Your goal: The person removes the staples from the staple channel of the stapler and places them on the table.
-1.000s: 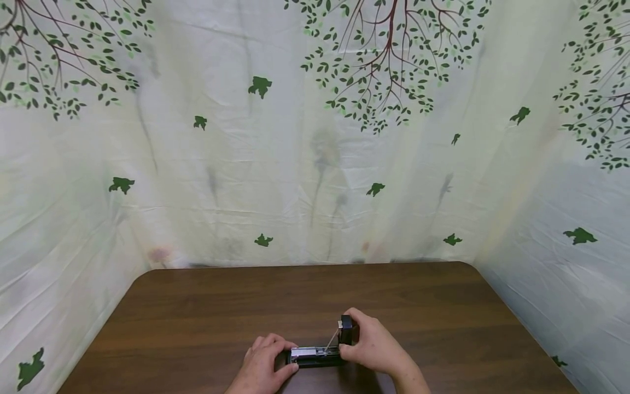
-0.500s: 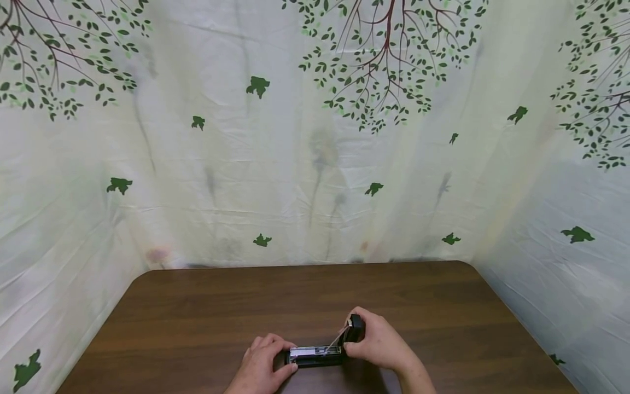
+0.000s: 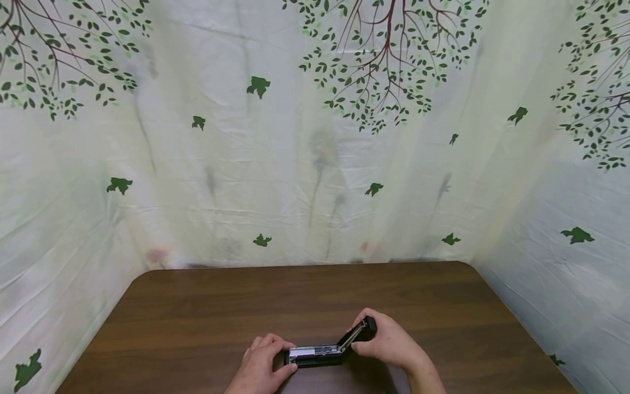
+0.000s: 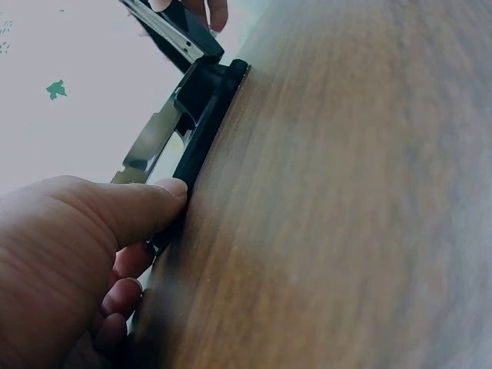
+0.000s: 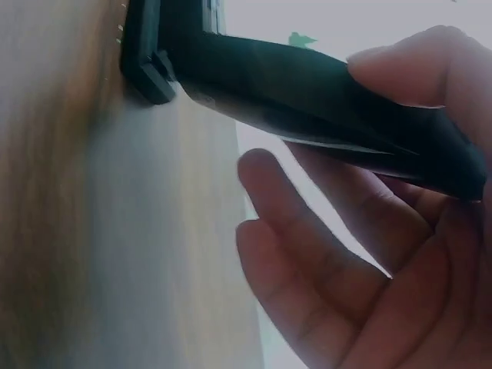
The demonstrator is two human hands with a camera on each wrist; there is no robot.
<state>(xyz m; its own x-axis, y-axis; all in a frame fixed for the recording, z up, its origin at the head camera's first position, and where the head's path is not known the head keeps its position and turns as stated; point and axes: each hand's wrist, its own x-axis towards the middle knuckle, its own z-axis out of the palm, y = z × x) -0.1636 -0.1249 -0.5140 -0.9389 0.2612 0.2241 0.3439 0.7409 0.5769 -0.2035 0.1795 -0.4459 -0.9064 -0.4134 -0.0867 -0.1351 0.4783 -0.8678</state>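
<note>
A black stapler lies opened out on the table, its silver magazine facing up. My left hand grips its left end. In the left wrist view, the thumb presses the edge of the black base and the other fingers curl behind. My right hand holds the stapler's top cover, which slants up to the right from the hinge. From the right wrist, the cover shows between the thumb and the fingers, with the lower fingers loosely bent beneath. A thin metal rod runs along the cover's inside.
The brown wooden table stretches away to a rounded far edge. White curtains printed with leaves and branches hang behind it and along both sides.
My right hand has swung the cover from upright over to the right and lower, so the stapler opens wider. My left hand stays in place on the base.
</note>
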